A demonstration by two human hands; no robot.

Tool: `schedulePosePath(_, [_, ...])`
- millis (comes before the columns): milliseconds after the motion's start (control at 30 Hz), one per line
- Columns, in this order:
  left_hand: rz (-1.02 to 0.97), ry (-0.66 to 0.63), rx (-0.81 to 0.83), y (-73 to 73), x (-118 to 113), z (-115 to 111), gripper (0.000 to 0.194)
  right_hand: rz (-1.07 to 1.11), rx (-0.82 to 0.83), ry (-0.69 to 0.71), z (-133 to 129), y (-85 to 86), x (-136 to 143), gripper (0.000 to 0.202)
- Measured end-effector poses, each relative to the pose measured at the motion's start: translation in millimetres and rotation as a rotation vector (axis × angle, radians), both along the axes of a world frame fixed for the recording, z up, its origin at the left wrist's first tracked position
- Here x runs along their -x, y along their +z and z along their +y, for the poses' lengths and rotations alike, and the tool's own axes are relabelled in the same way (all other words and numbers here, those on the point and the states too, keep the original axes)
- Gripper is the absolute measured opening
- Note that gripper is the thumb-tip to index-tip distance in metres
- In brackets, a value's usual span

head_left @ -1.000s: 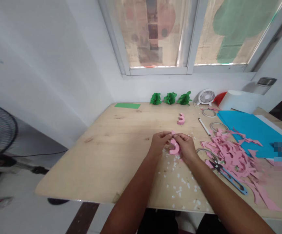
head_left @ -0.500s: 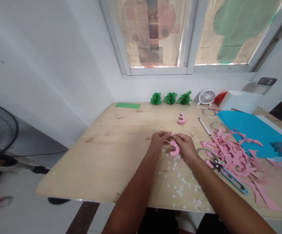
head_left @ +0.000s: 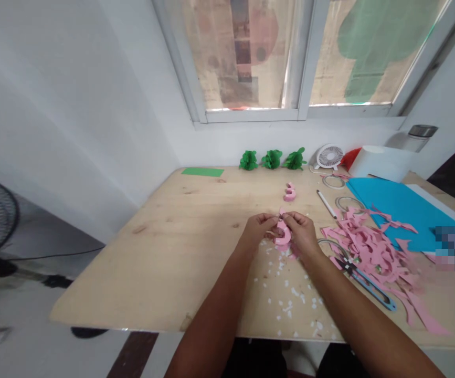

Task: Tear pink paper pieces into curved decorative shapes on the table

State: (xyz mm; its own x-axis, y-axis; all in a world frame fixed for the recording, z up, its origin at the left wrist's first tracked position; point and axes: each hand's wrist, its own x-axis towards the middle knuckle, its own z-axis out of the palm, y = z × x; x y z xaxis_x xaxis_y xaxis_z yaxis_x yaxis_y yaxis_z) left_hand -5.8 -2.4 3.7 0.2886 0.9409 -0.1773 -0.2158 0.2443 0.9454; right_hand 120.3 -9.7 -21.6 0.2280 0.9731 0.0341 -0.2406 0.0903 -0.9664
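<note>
A curved pink paper piece (head_left: 283,240) is between my hands, just above the tabletop. My left hand (head_left: 259,230) pinches at its upper left edge, thumb and forefinger together. Closed in a pinch as well, my right hand (head_left: 301,231) meets it at the top of the piece, where a small pink tip sticks up between the fingertips. What exactly lies under the fingertips is too small to make out. Farther back stands a similar curved pink paper shape (head_left: 289,192). Small white scraps (head_left: 289,306) are scattered on the wood below my hands.
On the right lie pliers (head_left: 371,286), a heap of pink paper offcuts (head_left: 372,247), a white pen (head_left: 326,204), wire coils (head_left: 349,203) and blue sheets (head_left: 396,210). Several green paper pieces (head_left: 271,159), a green strip (head_left: 202,172) and a small white fan (head_left: 329,156) line the back.
The view has shifted slightly. My fingertips have shifted a little along the top of the pink piece, and its pink tip now shows higher above them.
</note>
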Motion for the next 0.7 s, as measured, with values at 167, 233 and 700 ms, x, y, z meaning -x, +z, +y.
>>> schedulePosePath(167, [0.075,-0.023,-0.045,0.2,-3.7,-7.2,0.019,-0.055,-0.009,-0.045,1.1,2.3,-1.9,0.025])
schedulePosePath(233, [0.057,-0.019,-0.061,-0.5,-4.6,-7.6,0.018,-0.055,-0.035,-0.036,0.6,3.3,-1.0,0.025])
schedulePosePath(700, [0.164,0.341,-0.315,-5.6,-6.3,1.0,0.013,-0.66,-0.252,-0.181,-11.8,17.6,0.9,0.016])
